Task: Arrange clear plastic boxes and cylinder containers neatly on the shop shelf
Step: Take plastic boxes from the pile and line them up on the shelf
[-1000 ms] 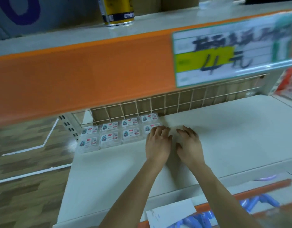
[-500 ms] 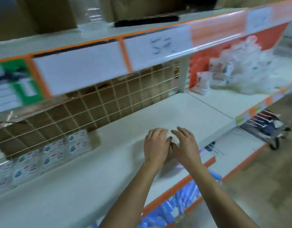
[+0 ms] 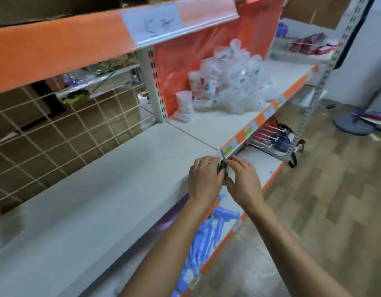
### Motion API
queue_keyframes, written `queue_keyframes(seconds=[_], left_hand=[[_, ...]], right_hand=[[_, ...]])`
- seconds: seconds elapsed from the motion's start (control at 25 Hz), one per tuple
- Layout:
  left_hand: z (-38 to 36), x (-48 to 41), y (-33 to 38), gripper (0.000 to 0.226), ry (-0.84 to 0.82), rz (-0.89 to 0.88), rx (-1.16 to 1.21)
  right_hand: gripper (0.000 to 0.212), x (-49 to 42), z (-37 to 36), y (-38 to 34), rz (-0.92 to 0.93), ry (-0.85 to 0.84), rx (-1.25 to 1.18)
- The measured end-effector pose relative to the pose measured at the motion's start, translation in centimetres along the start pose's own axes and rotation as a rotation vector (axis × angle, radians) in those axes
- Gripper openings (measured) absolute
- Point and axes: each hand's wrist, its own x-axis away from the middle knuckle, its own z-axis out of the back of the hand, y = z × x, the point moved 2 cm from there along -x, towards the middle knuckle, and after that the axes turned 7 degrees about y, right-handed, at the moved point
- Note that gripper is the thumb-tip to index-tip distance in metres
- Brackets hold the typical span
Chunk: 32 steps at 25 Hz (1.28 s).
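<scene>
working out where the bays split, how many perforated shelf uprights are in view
2. The back upright stands just left of the pile of clear cylinder containers; the front upright runs down the shelving's right end. More may be hidden behind the orange shelf edge.

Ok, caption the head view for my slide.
Left hand and right hand meet at the shelf edge; clear cylinder containers lie heaped beyond.

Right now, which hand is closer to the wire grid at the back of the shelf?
Left. The left hand is over the shelf board, toward the wire grid. The right hand is out past the board's front edge, farther away.
</scene>
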Motion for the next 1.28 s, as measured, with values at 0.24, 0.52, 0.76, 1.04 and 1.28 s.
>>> queue_keyframes(seconds=[0.24, 0.52, 0.76, 1.04, 1.28], left_hand=[[-5.6, -4.2, 1.1, 0.033, -0.069, -0.030, 0.040], [-11.9, -12.8, 1.1, 0.043, -0.051, -0.044, 0.046], [-14.9, -17.0, -0.5, 0.051, -0.092, 0.013, 0.056], [-17.9, -21.9, -0.1, 0.057, -0.070, 0.071, 0.035], [-20.5, -24.8, 0.7, 0.060, 0.015, 0.136, -0.032]], right_hand=[[0.041, -4.2, -0.1, 3.6, -0.058, 0.040, 0.018], [0.041, -13.5, -1.9, 7.8, -0.081, 0.049, 0.055], [0.048, -18.4, -4.0, 9.5, -0.164, 0.029, 0.001], [0.049, -24.9, -3.6, 12.4, -0.158, 0.166, -0.007], [0.066, -29.8, -3.4, 14.6, -0.126, 0.115, -0.057]])
